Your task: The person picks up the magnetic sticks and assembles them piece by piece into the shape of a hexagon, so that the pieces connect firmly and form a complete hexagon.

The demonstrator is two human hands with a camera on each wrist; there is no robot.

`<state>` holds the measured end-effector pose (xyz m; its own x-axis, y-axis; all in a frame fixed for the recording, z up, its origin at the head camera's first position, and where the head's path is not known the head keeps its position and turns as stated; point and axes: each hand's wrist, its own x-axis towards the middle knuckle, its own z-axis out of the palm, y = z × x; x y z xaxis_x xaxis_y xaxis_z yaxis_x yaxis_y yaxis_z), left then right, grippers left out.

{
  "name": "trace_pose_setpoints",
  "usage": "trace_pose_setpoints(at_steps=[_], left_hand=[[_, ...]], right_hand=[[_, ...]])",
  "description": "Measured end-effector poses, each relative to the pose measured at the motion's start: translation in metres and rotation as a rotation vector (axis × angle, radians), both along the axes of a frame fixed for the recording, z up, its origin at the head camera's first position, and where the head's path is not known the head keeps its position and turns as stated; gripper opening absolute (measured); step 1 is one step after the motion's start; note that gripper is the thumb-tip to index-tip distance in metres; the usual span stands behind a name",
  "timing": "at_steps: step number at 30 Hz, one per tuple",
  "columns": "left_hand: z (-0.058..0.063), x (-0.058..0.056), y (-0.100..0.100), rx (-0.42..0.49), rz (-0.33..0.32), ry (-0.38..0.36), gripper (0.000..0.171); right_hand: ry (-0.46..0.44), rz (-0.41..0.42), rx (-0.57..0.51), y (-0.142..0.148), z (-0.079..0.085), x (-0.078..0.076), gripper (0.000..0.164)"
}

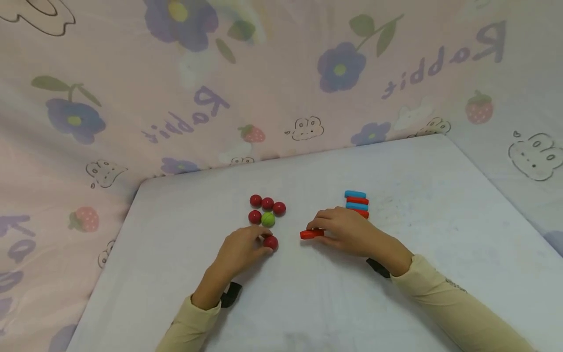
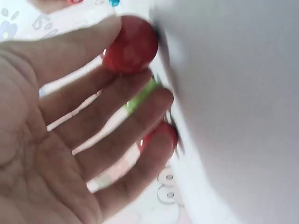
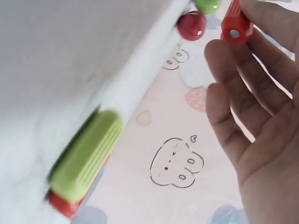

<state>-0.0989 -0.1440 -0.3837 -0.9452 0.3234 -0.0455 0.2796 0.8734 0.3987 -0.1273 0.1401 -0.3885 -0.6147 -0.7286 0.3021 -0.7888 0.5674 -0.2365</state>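
Between the thumb and fingers of my left hand (image 1: 239, 250) is a glossy red ball (image 1: 270, 243), seen closely in the left wrist view. A green ball (image 1: 268, 219) and another red ball (image 1: 254, 217) lie just beyond those fingertips. My right hand (image 1: 352, 232) pinches a short ribbed red rod (image 1: 311, 234), its left end sticking out toward the red ball. A silvery dot marks the rod's end (image 3: 234, 33) in the right wrist view. Near this hand lies a green rod (image 3: 88, 156), hidden from the head view.
Three more red balls (image 1: 267, 204) form a row behind the green one. Blue and red rods (image 1: 357, 201) lie side by side beyond my right hand, partly covered by it. The white table (image 1: 211, 195) meets a patterned cloth (image 1: 272, 88) at its back and sides.
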Motion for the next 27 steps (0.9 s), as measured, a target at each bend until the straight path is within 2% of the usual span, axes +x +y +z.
trace_pose_setpoints(at_steps=[3, 6, 15, 27], left_hand=[[-0.003, 0.003, 0.002, 0.014, 0.032, -0.014, 0.034], [-0.006, 0.003, 0.002, 0.017, 0.041, -0.003, 0.034], [-0.003, -0.002, 0.005, 0.05, 0.0, 0.048, 0.031], [-0.002, -0.002, 0.003, 0.03, 0.003, -0.007, 0.031]], right_hand=[[-0.019, 0.009, -0.001, -0.01, -0.002, 0.001, 0.025], [0.005, 0.011, 0.025, -0.017, -0.005, 0.001, 0.025], [0.072, -0.015, 0.11, -0.014, -0.006, -0.002, 0.026], [0.069, -0.008, 0.105, -0.022, -0.013, 0.001, 0.026]])
